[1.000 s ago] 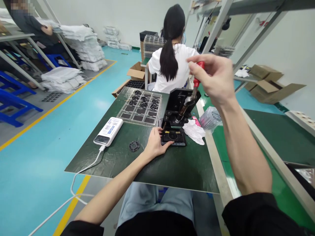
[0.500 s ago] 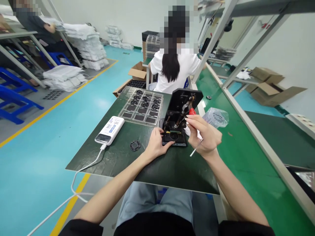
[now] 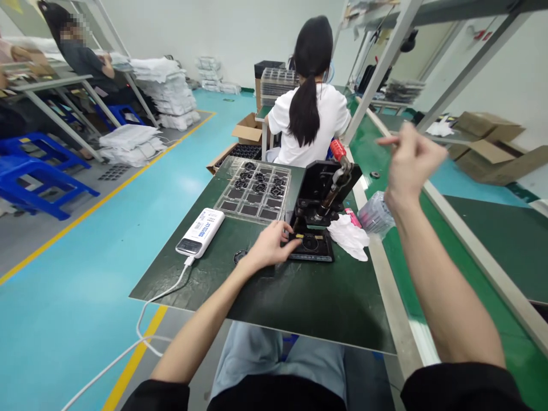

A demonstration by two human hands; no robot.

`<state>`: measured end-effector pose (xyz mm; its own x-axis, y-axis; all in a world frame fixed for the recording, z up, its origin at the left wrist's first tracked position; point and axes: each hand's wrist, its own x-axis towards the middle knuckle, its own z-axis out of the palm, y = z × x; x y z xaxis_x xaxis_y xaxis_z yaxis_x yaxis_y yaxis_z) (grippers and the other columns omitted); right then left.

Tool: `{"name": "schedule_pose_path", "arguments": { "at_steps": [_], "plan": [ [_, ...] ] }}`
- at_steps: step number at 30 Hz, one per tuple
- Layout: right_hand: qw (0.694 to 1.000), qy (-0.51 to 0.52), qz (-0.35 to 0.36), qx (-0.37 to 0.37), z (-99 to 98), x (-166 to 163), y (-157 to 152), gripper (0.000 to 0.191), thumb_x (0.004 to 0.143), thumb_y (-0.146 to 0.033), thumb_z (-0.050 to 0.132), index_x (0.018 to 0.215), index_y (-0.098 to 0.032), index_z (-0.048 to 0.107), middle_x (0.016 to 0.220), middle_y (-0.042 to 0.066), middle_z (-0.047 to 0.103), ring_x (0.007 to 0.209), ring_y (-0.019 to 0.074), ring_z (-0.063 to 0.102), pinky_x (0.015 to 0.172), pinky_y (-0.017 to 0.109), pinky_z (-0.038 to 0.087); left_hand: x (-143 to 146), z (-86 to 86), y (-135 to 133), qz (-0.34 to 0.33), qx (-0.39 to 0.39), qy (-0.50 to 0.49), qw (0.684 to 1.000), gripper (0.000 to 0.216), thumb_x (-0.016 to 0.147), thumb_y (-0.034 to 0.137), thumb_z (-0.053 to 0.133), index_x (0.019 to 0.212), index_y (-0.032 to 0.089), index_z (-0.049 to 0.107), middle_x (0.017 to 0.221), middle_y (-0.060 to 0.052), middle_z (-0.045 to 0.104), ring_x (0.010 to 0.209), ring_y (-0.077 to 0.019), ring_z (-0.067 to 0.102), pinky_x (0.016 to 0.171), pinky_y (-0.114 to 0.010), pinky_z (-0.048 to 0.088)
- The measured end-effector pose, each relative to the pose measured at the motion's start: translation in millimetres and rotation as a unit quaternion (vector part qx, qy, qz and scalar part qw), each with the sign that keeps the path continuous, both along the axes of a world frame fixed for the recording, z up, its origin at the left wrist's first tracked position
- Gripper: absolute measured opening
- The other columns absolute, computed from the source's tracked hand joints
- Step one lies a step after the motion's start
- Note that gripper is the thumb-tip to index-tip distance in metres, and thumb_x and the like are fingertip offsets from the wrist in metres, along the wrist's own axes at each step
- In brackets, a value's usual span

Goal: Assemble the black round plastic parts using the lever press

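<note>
My left hand [image 3: 274,245] is at the left side of a black hand press [image 3: 327,188], thumb and fingers closed around the edge of its base. The press's red-handled lever [image 3: 338,149] points up, and its upper part stands above the base. A dark piece with a round outline [image 3: 310,242] lies in the base. My right hand [image 3: 413,160] is raised to the right of the press, apart from it, blurred, with fingers curled; anything in it is hidden. A small black frame-like part [image 3: 240,257] lies by my left forearm, partly covered.
A clear compartment tray [image 3: 254,191] with black parts is behind my left hand. A white power bank [image 3: 200,233] with a cable lies at left. White tissue [image 3: 349,237] and a plastic bag [image 3: 377,214] are right of the press. A person [image 3: 312,114] sits ahead.
My right hand has left the press lever and moved up and right. The red handle has risen. The slim metal tool in that hand no longer shows. My left hand stays at the base.
</note>
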<state>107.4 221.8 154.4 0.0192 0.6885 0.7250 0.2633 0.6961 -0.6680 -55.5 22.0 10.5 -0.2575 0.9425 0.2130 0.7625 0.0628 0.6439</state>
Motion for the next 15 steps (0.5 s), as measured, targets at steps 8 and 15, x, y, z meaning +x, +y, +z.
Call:
{"name": "schedule_pose_path", "arguments": {
  "at_steps": [8,15],
  "plan": [
    [0.938,-0.318,0.110,0.087,-133.9,56.7,-104.5,0.049,0.100,-0.043,0.056,0.059,-0.018,0.064,0.053,0.000,0.063,0.046,0.0091,0.053,0.051,0.026,0.033,-69.4,31.3,91.9,0.197,-0.090,0.075,0.973,0.026,0.093,0.029,0.059,0.113,0.012,0.064,0.119,-0.020,0.069,0.119,-0.0349,0.064,0.101,-0.044,0.049],
    [0.819,-0.569,0.007,-0.077,-122.0,17.8,-112.4,0.054,0.091,-0.066,0.061,0.089,-0.013,0.071,0.080,0.014,0.076,0.072,0.0269,0.074,0.056,0.029,0.038,-80.5,28.4,130.4,0.243,-0.175,0.094,0.950,0.043,0.083,0.039,0.073,0.116,0.012,0.066,0.135,-0.026,0.061,0.126,-0.0417,0.061,0.102,-0.049,0.049]
  ]
}}
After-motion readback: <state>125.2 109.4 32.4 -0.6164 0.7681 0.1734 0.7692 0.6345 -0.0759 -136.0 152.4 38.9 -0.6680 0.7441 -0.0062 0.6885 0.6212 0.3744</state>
